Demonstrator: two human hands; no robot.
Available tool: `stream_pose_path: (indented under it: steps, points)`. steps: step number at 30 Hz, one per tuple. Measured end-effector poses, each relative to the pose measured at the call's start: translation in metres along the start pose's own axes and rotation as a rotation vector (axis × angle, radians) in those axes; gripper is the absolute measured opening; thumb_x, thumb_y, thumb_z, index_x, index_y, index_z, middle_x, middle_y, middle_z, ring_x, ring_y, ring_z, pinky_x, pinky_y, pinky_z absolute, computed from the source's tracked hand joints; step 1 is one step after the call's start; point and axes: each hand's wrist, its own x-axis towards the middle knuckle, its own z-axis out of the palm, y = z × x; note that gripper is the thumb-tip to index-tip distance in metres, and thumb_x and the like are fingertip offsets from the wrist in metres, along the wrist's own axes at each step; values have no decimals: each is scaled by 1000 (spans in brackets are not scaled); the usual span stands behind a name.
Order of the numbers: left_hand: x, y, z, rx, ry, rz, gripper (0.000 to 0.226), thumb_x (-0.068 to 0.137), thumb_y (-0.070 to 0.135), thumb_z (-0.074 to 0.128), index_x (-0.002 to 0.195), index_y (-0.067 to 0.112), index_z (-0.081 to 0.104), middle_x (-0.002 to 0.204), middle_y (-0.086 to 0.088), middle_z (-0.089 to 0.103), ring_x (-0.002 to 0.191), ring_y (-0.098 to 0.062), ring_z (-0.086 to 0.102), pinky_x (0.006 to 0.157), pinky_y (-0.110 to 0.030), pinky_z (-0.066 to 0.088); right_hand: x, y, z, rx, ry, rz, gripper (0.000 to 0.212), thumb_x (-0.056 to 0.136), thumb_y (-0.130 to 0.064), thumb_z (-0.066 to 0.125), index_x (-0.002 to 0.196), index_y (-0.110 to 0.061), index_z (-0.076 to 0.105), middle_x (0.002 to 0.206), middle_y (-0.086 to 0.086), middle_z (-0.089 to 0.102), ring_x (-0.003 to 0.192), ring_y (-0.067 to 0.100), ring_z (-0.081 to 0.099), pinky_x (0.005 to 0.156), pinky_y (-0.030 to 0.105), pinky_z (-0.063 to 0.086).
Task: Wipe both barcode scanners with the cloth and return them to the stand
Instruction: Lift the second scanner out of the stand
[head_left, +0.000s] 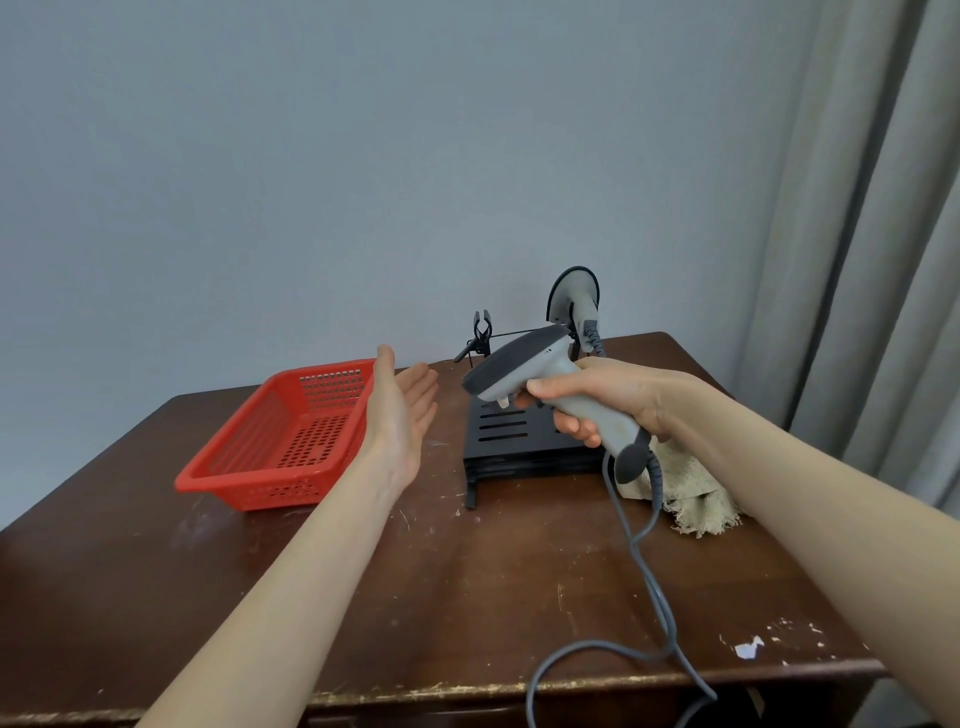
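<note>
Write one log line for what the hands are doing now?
right hand: grips scanner | left hand: open, empty | cloth: on table, untouched | second scanner: on stand

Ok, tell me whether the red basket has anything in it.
Empty. The red basket sits on the table left of the stand, and its perforated floor shows bare, with nothing inside.

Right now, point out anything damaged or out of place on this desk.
The table is worn: finish chipped to white near its front right corner and scratched across the top. The scanner cable trails over the front edge. The cloth lies crumpled beside the stand.
</note>
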Motion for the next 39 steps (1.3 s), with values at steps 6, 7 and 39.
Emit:
stream_pose_path:
  steps: [6,7,39]
  points:
    - [2,-1,0,8,-15,-8,72,97,58,26,138,2,44,141,-13,49,130,-21,47,111,-34,32,-1,-2,2,-4,20,5,34,86,-39,62,97,-8,60,54,2,47,44,10,41,43,20,37]
    - [2,-1,0,8,-18,-9,72,97,59,26,138,2,44,141,-13,49,131,-21,46,111,-34,32,-1,-2,2,-9,26,5,31,86,-39,62,94,-9,58,53,2,47,43,10,41,43,20,37]
    - [-6,9,3,-161,-88,-106,82,94,64,23,142,-1,36,145,-18,42,133,-26,43,113,-37,30,-8,-8,9,-17,37,-55,33,84,-39,64,92,-7,58,53,2,48,43,12,41,44,21,37]
